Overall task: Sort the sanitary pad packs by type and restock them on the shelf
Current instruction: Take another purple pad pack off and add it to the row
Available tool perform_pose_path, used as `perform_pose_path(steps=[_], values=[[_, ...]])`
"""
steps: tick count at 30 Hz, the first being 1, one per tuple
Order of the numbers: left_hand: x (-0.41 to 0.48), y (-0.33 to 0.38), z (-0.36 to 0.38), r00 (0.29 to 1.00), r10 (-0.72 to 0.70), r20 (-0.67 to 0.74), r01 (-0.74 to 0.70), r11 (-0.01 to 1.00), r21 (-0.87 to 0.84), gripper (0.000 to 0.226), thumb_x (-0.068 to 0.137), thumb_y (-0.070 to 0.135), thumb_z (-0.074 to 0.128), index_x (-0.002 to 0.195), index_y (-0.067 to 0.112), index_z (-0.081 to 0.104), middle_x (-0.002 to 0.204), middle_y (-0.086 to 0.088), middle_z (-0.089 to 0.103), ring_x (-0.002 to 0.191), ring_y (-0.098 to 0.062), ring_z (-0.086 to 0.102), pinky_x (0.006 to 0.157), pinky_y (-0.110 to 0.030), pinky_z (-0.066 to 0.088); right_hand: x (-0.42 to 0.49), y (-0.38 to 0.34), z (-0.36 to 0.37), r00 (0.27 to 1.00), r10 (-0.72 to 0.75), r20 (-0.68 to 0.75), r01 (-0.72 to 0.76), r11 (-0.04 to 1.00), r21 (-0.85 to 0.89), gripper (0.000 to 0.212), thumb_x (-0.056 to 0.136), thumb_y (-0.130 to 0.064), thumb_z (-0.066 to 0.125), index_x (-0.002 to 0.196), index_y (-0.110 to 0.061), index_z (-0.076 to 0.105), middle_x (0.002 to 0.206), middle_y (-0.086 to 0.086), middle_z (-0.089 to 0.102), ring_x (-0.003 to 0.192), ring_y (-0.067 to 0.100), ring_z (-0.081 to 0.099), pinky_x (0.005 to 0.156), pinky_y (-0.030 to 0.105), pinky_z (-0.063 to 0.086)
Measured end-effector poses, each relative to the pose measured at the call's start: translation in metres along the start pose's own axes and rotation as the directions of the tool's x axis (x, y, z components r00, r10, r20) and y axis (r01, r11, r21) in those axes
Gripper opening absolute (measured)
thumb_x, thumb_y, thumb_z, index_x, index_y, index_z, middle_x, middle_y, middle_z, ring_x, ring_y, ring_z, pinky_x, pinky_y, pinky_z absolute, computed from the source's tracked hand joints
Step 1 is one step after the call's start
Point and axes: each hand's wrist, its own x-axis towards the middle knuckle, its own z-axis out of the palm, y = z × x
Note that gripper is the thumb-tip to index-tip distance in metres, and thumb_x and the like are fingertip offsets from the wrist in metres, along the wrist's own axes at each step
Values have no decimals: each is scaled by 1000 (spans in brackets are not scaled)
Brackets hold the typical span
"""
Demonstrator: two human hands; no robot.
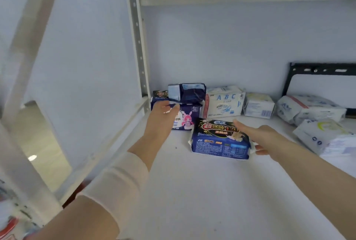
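I am looking into a white metal shelf (192, 191) with a pale wall (231, 47) behind it. The packs sit along the back edge. In the back left corner, a purple pack with a pink bunny (185, 118) stands with a dark navy pack (187, 93) lying on top of it. Next to them along the back are a white ABC pack (223, 102) and a small white pack (258, 106). More white packs (310, 108) are heaped near the right edge.

The right hand (264, 139) holds a dark blue pack with gold writing (219, 139). The thumb lies along its top and the other fingers (259, 151) curl under its right end. This pack is near the middle of the shelf, just in front of the bunny pack and the ABC pack. It is tilted, and I cannot tell if it rests on the shelf or hangs a little above it.

The left hand (163, 114) reaches to the back left corner. Its fingertips are at the low front edge of the navy pack. I cannot tell if they pinch it or only touch it.

I think this is the sorting step: dark packs go to the left, white ones to the right. The next move should slide the blue pack back to the dark ones. It needs a flat spot, and the navy pack on top looks wobbly, so the left hand should steady it.
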Motion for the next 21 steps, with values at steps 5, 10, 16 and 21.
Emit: perform_pose_path(steps=[5,10,16,21], values=[[74,18,11,992,-117,51,124,974,-190,30,88,43,52,84,14,51,84,-6,47,76,-20,44,73,-28,39,19,4,12,996,67,50,-68,998,3,57,74,-58,64,95,-5,60,86,9,60,74,19,54,68,31,47],[117,18,22,970,-210,126,233,948,-218,65,89,50,50,138,9,36,107,-7,53,89,-24,50,79,-29,43,30,8,17,994,95,47,-94,995,-13,60,72,-55,67,97,-2,59,80,11,63,66,19,57,50,25,43],[145,16,29,963,-196,187,223,965,-135,75,88,60,43,144,12,27,151,-12,27,134,-33,32,110,-43,30,37,5,13,990,109,86,-109,994,-14,56,65,-54,73,88,-5,56,83,12,67,71,22,61,58,29,48],[151,18,41,958,-221,185,239,968,-82,70,84,58,52,135,10,41,141,-13,42,124,-34,44,105,-42,38,37,1,12,987,94,129,-95,995,6,50,69,-52,70,84,-7,54,75,6,64,67,17,57,54,27,40]])
